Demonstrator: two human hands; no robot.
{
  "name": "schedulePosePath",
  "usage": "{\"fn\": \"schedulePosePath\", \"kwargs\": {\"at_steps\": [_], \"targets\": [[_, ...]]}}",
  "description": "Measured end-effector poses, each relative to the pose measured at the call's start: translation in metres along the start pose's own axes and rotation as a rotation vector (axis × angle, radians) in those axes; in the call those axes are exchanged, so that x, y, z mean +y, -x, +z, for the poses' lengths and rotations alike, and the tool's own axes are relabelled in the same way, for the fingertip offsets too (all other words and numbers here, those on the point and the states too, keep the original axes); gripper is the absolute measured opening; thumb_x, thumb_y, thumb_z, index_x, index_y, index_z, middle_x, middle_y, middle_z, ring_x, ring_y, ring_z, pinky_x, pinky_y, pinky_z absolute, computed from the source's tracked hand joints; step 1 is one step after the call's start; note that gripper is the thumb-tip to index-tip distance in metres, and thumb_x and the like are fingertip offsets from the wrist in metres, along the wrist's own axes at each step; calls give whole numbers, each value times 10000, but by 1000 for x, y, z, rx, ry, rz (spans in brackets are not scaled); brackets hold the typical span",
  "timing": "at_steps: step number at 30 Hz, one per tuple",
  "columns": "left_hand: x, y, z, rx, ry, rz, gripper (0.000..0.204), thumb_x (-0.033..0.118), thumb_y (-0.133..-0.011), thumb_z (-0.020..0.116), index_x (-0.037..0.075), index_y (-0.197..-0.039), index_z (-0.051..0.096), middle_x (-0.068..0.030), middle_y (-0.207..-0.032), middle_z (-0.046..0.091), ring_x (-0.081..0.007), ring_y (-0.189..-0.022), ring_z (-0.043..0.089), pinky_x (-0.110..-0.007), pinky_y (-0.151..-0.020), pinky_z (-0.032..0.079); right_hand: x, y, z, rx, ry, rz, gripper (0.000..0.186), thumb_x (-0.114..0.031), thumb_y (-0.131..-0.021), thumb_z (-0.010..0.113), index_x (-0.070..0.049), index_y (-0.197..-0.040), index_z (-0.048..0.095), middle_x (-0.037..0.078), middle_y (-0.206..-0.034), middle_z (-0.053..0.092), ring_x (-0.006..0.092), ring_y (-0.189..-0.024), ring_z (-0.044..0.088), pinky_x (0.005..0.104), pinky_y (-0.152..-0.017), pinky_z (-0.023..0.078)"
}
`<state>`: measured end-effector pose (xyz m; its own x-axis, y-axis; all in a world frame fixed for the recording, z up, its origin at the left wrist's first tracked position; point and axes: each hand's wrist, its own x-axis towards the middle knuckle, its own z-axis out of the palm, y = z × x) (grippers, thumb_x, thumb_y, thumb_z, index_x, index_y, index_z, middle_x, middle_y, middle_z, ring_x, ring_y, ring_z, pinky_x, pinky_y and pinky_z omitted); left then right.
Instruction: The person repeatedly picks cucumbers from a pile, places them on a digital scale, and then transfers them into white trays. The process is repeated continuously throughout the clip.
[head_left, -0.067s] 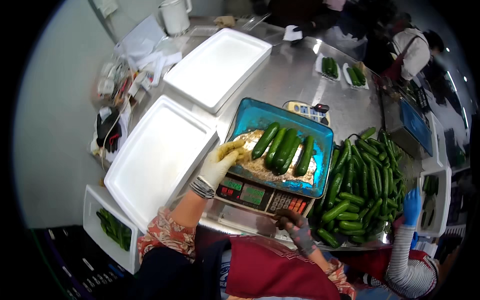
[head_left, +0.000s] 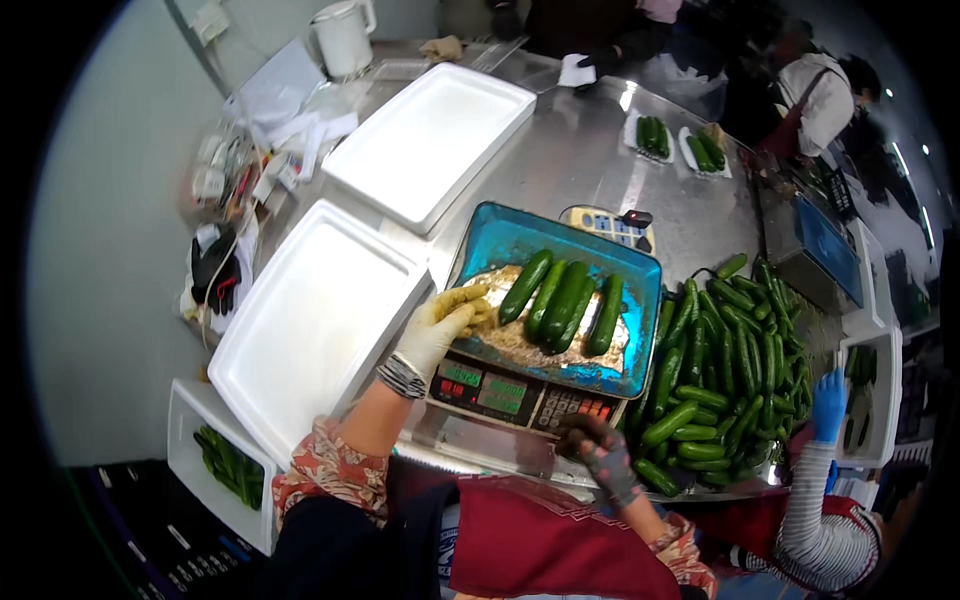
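A scale [head_left: 480, 390] with lit displays and a keypad carries a blue pan [head_left: 500, 240], worn pale across its middle. Several cucumbers [head_left: 560, 300] lie side by side in it. My left hand [head_left: 445, 320], in a pale yellowish glove, rests at the pan's left edge, fingers bent and apart, holding nothing visible. My right hand [head_left: 595, 450], in a dark grey glove, is over the lower edge of the scale by the keypad, fingers loosely bent, with nothing visible in them. A large cucumber pile [head_left: 725, 370] lies to the scale's right.
White trays [head_left: 310, 320] lie left and behind. A white bin [head_left: 195, 405] holds cucumbers. Two small packs [head_left: 652, 135] sit at back. A co-worker's blue-gloved hand [head_left: 828, 405] reaches beside a right-hand bin [head_left: 878, 395]; a metal machine [head_left: 825, 255] and other people stand beyond.
The view has shifted slightly. My right hand has moved a little over the keypad's lower edge, and the co-worker's blue-gloved hand is slightly higher. My left hand stays at the pan.
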<state>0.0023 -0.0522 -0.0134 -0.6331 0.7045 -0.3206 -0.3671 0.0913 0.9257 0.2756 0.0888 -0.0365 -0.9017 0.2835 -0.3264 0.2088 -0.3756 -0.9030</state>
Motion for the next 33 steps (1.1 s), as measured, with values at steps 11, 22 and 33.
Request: {"fn": "schedulePosePath", "kwargs": {"at_steps": [11,22,33], "targets": [[16,-108,22,-243,-179,-348,526,257,-869,574,-15,-1287,410,-119,-1069,601,-148,-938,584,-259,-763,487,-73,-113,-96,222,-15,153,356,-183,-863,566,21,-1151,518,97,-963,626,150,-799,608,274,-674,492],[11,-96,61,-353,-29,-368,519,175,-754,730,20,-1193,499,-98,-1060,599,-187,-961,573,-319,-839,467,-40,-129,-37,175,-121,-213,403,-211,-856,608,-28,-1194,484,91,-1104,572,165,-965,572,290,-834,484],[8,-52,64,-461,539,-276,480,130,-856,595,64,-1287,395,-122,-1174,533,-260,-1070,547,-401,-890,482,-94,-122,7,0,-204,-192,642,-300,-877,589,-55,-1382,277,71,-1315,438,157,-1102,504,275,-929,412]]}}
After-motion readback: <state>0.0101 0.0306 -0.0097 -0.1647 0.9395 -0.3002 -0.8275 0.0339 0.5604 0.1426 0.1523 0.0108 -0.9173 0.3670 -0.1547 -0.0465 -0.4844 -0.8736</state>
